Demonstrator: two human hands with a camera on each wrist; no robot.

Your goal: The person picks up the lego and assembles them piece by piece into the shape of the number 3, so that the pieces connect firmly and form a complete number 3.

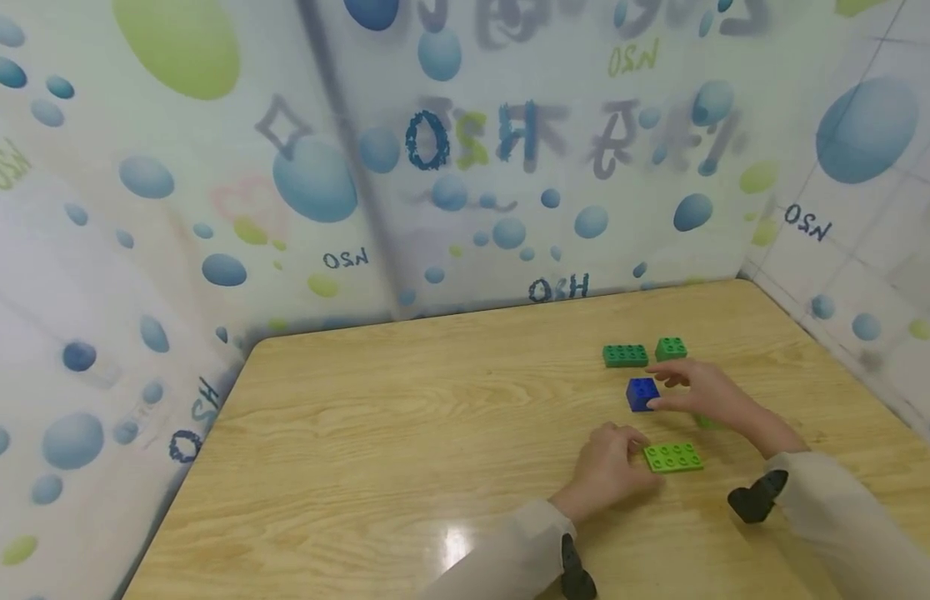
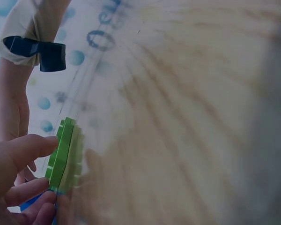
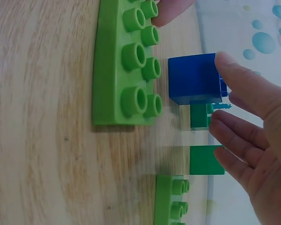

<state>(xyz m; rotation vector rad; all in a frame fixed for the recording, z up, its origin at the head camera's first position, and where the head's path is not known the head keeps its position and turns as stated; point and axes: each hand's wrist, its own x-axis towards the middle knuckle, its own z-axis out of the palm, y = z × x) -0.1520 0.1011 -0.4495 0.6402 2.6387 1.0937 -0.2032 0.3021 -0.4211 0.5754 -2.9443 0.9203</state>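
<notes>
A lime-green building brick [image 1: 672, 457], flat and studded on top, lies on the table with my left hand [image 1: 606, 468] at its left end. In the left wrist view the thumb [image 2: 42, 144] and fingers hold that end from both sides. Farther back, a tall blue brick [image 1: 642, 394] stands with its studs up. My right hand [image 1: 708, 393] is beside it, fingers apart and loosely extended. Its thumb tip [image 3: 225, 61] overlaps an upper corner of the blue brick in the right wrist view, and the other fingers reach past its side.
Behind the blue brick are a long dark green brick [image 1: 626, 356] and a smaller green brick [image 1: 671, 348]. Another lime-green brick [image 1: 707, 422] is partly hidden under the right forearm. The wooden table [image 1: 375, 442] meets a patterned wall [image 1: 465, 242] at the back.
</notes>
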